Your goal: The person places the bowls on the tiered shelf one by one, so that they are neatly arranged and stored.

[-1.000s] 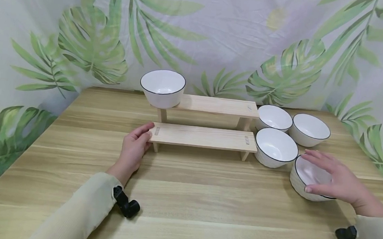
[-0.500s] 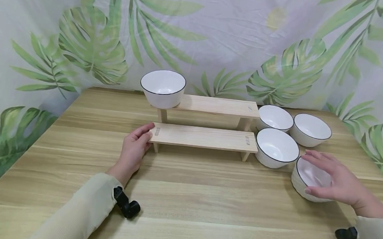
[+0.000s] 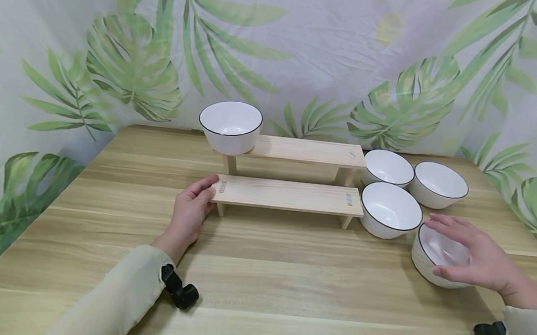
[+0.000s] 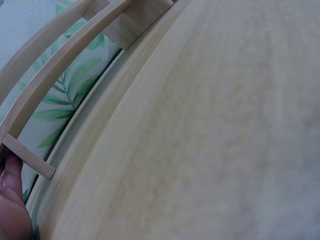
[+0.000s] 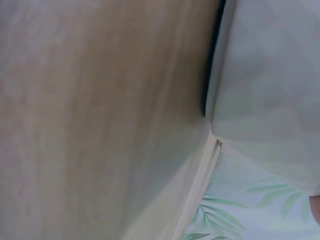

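Note:
A two-step wooden rack stands on the table. My left hand grips the left end of its lower step, thumb near the top edge; in the left wrist view, fingers show under the rack's end. One white bowl with a dark rim sits on the left of the upper step. My right hand is spread over another white bowl on the table at the right, thumb toward the near side, fingers at the far side. Whether it touches that bowl is unclear. The right wrist view shows mostly sleeve and table.
Three more white bowls, one near the rack, one behind it and one farther right, stand close together right of the rack. A leaf-patterned cloth hangs behind the wooden table.
The head view has shifted slightly, so everything sits a little lower and farther right. Both hands keep their places at the rack and the right bowl.

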`<state>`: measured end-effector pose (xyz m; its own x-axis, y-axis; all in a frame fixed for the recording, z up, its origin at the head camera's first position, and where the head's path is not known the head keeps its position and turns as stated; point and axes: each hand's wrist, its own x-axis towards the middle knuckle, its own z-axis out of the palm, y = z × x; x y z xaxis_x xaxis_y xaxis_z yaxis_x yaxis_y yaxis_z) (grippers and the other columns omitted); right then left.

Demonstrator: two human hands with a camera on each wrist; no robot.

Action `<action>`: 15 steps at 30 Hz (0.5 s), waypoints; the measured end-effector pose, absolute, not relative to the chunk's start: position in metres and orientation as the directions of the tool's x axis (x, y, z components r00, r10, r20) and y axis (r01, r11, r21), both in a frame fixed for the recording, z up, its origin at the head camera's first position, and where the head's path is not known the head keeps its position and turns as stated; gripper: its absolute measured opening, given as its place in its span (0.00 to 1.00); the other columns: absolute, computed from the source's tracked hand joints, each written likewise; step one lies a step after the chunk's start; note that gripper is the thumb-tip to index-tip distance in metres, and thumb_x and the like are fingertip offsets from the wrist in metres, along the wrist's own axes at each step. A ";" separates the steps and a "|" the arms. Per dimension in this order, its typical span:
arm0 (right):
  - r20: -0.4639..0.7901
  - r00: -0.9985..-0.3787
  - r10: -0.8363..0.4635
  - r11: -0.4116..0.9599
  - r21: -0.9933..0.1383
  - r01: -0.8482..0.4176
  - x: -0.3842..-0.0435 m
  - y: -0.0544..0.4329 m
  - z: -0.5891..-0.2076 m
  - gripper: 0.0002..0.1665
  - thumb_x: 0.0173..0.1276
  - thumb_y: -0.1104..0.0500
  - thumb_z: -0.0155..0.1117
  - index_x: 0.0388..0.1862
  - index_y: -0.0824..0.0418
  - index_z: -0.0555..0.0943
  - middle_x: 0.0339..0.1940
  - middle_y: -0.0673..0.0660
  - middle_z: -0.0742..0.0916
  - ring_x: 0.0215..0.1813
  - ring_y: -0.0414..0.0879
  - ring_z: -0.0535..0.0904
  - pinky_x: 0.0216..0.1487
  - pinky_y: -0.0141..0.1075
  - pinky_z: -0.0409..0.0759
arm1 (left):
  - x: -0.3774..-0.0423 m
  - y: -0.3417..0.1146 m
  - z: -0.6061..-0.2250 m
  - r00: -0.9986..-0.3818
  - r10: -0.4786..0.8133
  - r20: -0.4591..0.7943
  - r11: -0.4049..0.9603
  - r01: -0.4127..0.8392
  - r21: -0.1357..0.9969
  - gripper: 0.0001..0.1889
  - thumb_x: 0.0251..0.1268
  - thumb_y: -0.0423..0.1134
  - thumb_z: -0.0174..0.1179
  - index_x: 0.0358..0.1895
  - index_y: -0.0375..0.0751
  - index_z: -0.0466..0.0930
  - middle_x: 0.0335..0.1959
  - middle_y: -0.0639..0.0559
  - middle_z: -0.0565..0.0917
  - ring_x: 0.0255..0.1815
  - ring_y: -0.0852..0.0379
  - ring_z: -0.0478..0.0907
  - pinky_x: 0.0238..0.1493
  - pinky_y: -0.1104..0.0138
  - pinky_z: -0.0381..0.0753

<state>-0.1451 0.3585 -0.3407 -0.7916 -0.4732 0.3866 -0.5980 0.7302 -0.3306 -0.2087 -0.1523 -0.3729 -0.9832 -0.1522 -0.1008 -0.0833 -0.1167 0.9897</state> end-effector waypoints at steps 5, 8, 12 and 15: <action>0.383 -0.788 -0.481 0.729 -0.325 -0.603 -0.144 0.357 -0.336 0.49 0.29 0.58 0.78 0.59 0.54 0.75 0.64 0.33 0.68 0.64 0.23 0.54 0.57 0.15 0.47 | -0.209 -0.152 -0.374 -0.984 -0.150 -0.099 -0.125 -0.081 0.989 0.20 0.69 0.33 0.45 0.63 0.39 0.69 0.61 0.50 0.69 0.49 0.63 0.70 0.40 0.77 0.73; 0.393 -0.783 -0.482 0.722 -0.327 -0.609 -0.144 0.358 -0.333 0.49 0.28 0.59 0.78 0.59 0.55 0.76 0.63 0.31 0.68 0.64 0.23 0.53 0.58 0.16 0.47 | -0.209 -0.152 -0.374 -0.984 -0.151 -0.093 -0.122 -0.075 0.990 0.20 0.69 0.33 0.45 0.63 0.39 0.69 0.60 0.51 0.69 0.48 0.64 0.70 0.40 0.77 0.73; 0.410 -0.775 -0.481 0.717 -0.324 -0.617 -0.145 0.358 -0.328 0.49 0.26 0.60 0.78 0.57 0.57 0.77 0.63 0.28 0.66 0.64 0.22 0.53 0.59 0.16 0.47 | -0.209 -0.153 -0.374 -0.984 -0.153 -0.090 -0.113 -0.073 0.991 0.20 0.69 0.33 0.46 0.63 0.39 0.69 0.57 0.52 0.70 0.45 0.65 0.70 0.39 0.77 0.73; 0.413 -0.771 -0.485 0.716 -0.319 -0.621 -0.145 0.358 -0.324 0.48 0.25 0.61 0.78 0.56 0.58 0.77 0.62 0.27 0.66 0.64 0.23 0.54 0.58 0.16 0.48 | -0.209 -0.153 -0.374 -0.984 -0.152 -0.091 -0.117 -0.074 0.990 0.20 0.69 0.33 0.45 0.63 0.39 0.69 0.57 0.53 0.70 0.45 0.65 0.70 0.39 0.77 0.73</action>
